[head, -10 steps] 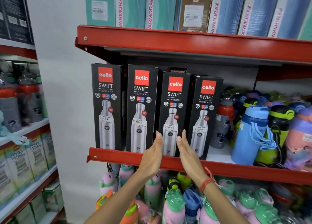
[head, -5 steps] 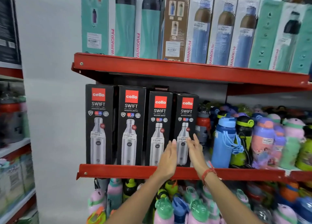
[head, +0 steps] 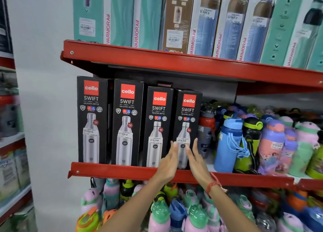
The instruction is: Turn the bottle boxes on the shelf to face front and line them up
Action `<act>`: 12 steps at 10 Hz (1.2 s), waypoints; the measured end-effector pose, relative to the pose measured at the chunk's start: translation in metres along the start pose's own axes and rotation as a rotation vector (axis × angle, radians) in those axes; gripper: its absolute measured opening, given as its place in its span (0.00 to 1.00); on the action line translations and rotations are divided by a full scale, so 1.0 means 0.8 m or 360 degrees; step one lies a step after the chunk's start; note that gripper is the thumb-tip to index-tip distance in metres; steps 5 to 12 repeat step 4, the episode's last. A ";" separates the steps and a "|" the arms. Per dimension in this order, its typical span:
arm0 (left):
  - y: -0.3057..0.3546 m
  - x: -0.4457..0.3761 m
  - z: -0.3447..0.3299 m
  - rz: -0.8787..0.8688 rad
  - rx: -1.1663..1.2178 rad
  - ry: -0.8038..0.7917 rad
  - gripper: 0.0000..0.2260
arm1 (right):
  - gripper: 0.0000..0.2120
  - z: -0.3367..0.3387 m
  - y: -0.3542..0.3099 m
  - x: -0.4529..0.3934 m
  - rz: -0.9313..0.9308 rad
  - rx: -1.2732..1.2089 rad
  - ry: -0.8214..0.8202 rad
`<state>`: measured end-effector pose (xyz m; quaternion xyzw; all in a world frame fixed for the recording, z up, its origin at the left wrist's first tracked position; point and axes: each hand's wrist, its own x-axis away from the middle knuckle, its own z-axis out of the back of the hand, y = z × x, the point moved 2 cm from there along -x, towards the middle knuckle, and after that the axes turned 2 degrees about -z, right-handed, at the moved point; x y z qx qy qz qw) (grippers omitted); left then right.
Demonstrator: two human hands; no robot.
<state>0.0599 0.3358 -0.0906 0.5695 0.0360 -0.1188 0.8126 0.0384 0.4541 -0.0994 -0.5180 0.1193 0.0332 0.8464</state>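
Several black Cello Swift bottle boxes stand upright in a row on the red middle shelf (head: 122, 171), fronts facing me. The rightmost box (head: 187, 116) is a little shorter than the leftmost box (head: 91, 120). My left hand (head: 168, 163) is flat and open at the lower left edge of the rightmost box. My right hand (head: 196, 159) is flat and open at that box's lower right edge. The palms face each other with the box's lower part between them. Neither hand holds anything. A red thread band circles my right wrist.
Loose coloured bottles crowd the shelf right of the boxes, a blue bottle (head: 230, 144) nearest. Tall Varmora boxes (head: 204, 22) fill the upper shelf. More bottles (head: 160, 214) hang below. A white wall (head: 43, 109) and another rack (head: 10, 144) lie left.
Both hands have shifted right from the third box to the rightmost one and reached farther in. The view has tilted up, showing more of the upper shelf.
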 end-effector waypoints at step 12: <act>0.067 0.031 0.061 -0.0469 -0.0216 0.0366 0.30 | 0.27 0.028 -0.105 0.022 0.0611 0.0133 0.0594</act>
